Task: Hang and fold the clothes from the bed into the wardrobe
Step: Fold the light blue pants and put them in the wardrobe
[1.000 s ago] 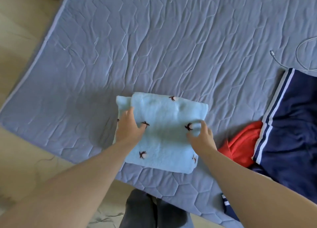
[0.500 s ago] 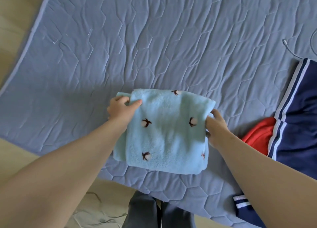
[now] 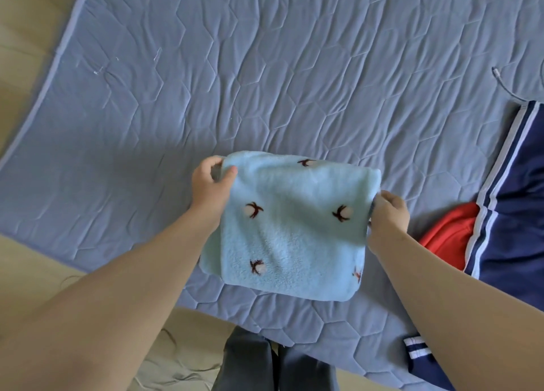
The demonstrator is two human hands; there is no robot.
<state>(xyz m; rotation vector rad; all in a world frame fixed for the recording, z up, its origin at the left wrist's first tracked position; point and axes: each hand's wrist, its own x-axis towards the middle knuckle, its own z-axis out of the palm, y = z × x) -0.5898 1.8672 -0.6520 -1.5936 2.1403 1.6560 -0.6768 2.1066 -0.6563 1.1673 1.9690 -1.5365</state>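
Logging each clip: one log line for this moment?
left hand: grips folded blue fleece | right hand: grips it | red garment, navy garment: on quilt

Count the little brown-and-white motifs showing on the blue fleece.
5 motifs on the blue fleece: top-edge motif, left motif near the left hand, right motif near the right hand, lower-left motif, lower-right motif half-hidden at the edge. Folds may hide more.

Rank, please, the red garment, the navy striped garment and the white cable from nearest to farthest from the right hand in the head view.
1. Red garment: just right of the right hand.
2. Navy striped garment: further right, overlapping the red one.
3. White cable: upper right, on the quilt.
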